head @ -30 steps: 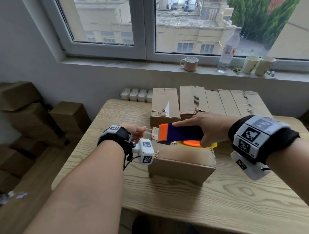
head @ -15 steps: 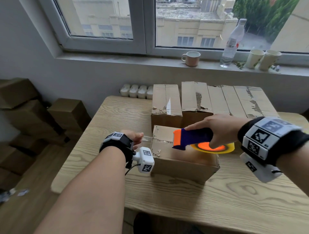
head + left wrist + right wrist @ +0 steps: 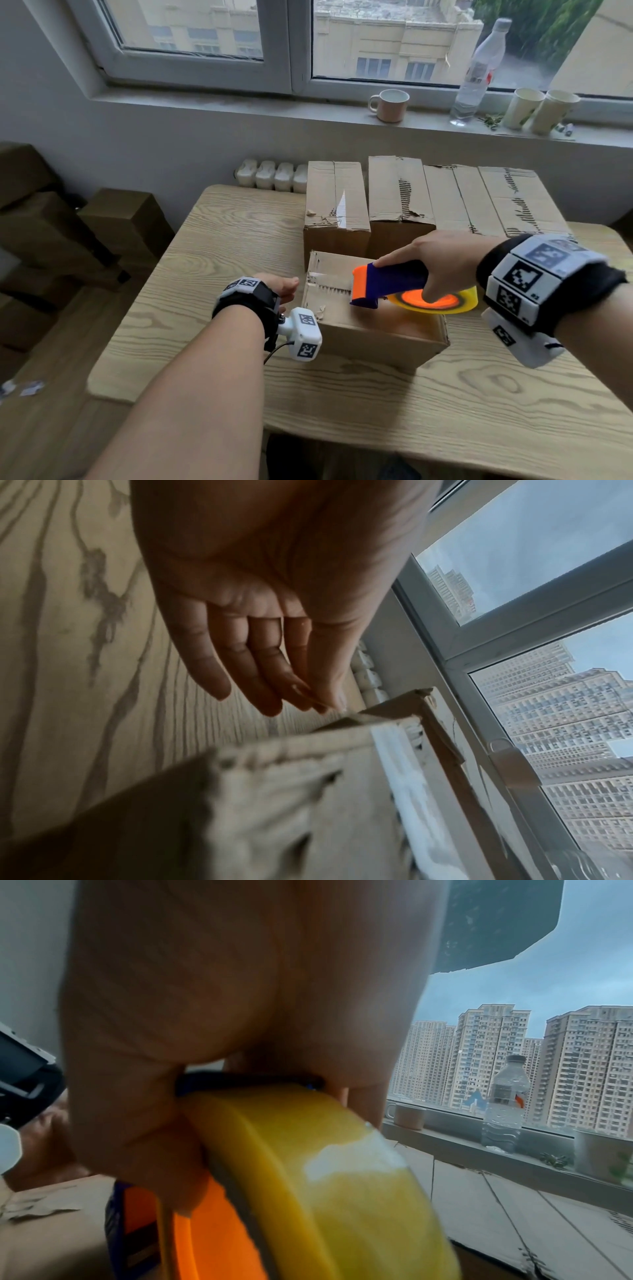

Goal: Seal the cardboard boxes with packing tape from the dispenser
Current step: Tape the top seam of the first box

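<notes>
right hand (image 3: 442, 260) grips dispenser (image 3: 387, 284) over box (image 3: 376, 329) | left hand (image 3: 277, 286) beside box, grip unclear | run tape (image 3: 330, 278) taut along seam

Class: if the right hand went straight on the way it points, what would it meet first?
Likely the left hand. The right hand, holding the dispenser, points left along the box top, and the left hand is at that box's left end. Depth is unclear, so it might pass beside.
</notes>
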{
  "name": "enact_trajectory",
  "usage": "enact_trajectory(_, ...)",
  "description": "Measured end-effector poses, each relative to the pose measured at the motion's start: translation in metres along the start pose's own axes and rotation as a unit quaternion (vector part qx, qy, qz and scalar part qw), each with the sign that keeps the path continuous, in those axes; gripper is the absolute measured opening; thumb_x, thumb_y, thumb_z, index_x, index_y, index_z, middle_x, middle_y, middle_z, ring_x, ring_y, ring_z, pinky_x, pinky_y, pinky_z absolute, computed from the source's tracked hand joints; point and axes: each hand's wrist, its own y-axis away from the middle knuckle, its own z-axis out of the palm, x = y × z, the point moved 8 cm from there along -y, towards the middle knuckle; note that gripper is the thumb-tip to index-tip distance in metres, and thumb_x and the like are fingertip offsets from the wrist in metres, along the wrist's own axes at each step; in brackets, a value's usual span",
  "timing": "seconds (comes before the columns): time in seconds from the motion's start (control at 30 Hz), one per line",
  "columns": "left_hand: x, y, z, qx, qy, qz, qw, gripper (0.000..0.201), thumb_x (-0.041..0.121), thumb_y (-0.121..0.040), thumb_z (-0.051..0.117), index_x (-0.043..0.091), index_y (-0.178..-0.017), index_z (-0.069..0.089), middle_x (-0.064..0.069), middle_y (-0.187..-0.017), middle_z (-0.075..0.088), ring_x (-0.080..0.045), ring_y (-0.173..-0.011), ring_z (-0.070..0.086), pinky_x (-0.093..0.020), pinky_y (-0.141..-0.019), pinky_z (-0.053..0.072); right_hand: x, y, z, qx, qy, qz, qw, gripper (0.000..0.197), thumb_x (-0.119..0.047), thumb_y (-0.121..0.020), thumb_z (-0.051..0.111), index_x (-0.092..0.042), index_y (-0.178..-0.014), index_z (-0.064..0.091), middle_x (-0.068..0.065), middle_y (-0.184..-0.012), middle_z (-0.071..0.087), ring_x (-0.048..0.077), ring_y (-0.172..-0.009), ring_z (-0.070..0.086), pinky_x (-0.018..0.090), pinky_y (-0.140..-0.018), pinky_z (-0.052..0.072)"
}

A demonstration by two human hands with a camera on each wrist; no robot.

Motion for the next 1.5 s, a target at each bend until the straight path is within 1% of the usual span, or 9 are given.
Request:
enact_trajectory(0.07,-0.004,-0.003,0.008,-0.023,-0.009,-0.019,1.0,0.018,0.02,-0.09,0.066,0.009,-0.076,0.063,0.0,-0.079,0.066,-0.014,-0.095,0.062,-0.035,-0.097,0.049,-0.003,-0.003,0.001,-0.007,0.005,-0.001,1.0,0.081,-0.023,-0.075,0.063,-0.057,-0.14,0.029,-0.016,-0.114,0.056,0.015,-0.095,0.049,0.022,-0.059,0.034)
enact_trajectory(0.2,-0.004,0.002,0.015,-0.036,-0.041,-0.024,0.998,0.032,0.027,-0.085,0.072,0.002,-0.091,0.052,-0.006,-0.083,0.06,-0.018,-0.082,0.064,-0.035,-0.061,0.053,-0.004,-0.006,0.001,-0.018,0.004,0.005,1.0,0.08,-0.021,-0.076,0.063,-0.054,-0.142,0.031,-0.016,-0.107,0.051,0.014,-0.093,0.047,0.021,-0.059,0.033)
enact_trajectory(0.3,0.021,-0.002,0.004,0.009,-0.048,0.067,0.997,0.03,0.027,-0.082,0.075,0.005,-0.093,0.057,-0.007,-0.066,0.057,-0.013,-0.051,0.056,-0.025,-0.051,0.045,-0.002,-0.005,0.001,-0.022,-0.004,0.014,1.0,0.081,-0.021,-0.074,0.063,-0.055,-0.141,0.032,-0.015,-0.101,0.052,0.014,-0.089,0.048,0.02,-0.056,0.031)
enact_trajectory(0.43,0.039,0.011,0.025,-0.056,-0.196,0.094,0.975,0.036,0.043,-0.078,0.075,0.015,-0.092,0.057,-0.001,-0.087,0.062,-0.011,-0.074,0.058,-0.026,-0.066,0.053,-0.005,-0.005,0.0,-0.029,-0.007,0.013,0.999,0.08,-0.021,-0.075,0.064,-0.053,-0.142,0.032,-0.014,-0.107,0.051,0.015,-0.093,0.047,0.023,-0.062,0.035)
enact_trajectory(0.57,0.048,0.008,0.026,-0.009,-0.286,0.161,0.945,0.029,0.033,-0.083,0.073,0.018,-0.078,0.048,0.0,-0.078,0.061,-0.011,-0.066,0.057,-0.026,-0.061,0.051,-0.011,-0.003,0.0,-0.043,-0.003,0.012,0.999,0.082,-0.025,-0.075,0.066,-0.052,-0.143,0.03,-0.012,-0.11,0.053,0.016,-0.096,0.049,0.026,-0.071,0.039)
enact_trajectory(0.67,0.057,0.005,0.0,0.044,-0.295,0.188,0.936,0.031,0.032,-0.076,0.079,0.018,-0.072,0.051,-0.003,-0.078,0.066,-0.02,-0.073,0.064,-0.034,-0.072,0.052,-0.025,-0.007,-0.004,-0.041,-0.023,-0.001,0.999,0.087,-0.029,-0.072,0.07,-0.05,-0.145,0.026,-0.01,-0.112,0.054,0.016,-0.095,0.049,0.027,-0.075,0.042)
enact_trajectory(0.8,0.072,0.007,-0.05,0.167,-0.274,0.203,0.925,0.028,0.029,-0.073,0.082,0.021,-0.063,0.057,0.0,-0.073,0.062,-0.023,-0.083,0.062,-0.03,-0.081,0.048,-0.063,-0.025,-0.018,-0.002,-0.021,-0.045,0.999,0.082,-0.032,-0.077,0.069,-0.042,-0.146,0.027,-0.005,-0.119,0.058,0.017,-0.092,0.049,0.028,-0.077,0.042)
enact_trajectory(1.07,0.049,0.002,-0.054,0.247,-0.07,0.235,0.937,0.024,0.023,-0.074,0.081,0.017,-0.065,0.059,-0.003,-0.075,0.066,-0.02,-0.072,0.061,-0.024,-0.07,0.045,-0.08,-0.039,-0.027,-0.016,0.009,-0.047,0.999,0.065,-0.027,-0.077,0.067,-0.038,-0.137,0.043,-0.004,-0.114,0.06,0.02,-0.09,0.05,0.034,-0.082,0.051)
enact_trajectory(1.5,0.048,0.006,-0.058,0.259,-0.046,0.253,0.931,0.023,0.021,-0.073,0.082,0.015,-0.063,0.062,-0.003,-0.071,0.068,-0.019,-0.066,0.06,-0.025,-0.071,0.05,-0.04,-0.012,-0.018,-0.061,-0.008,-0.001,0.998,0.086,-0.028,-0.073,0.07,-0.056,-0.142,0.027,-0.011,-0.109,0.051,0.016,-0.095,0.051,0.028,-0.073,0.042)
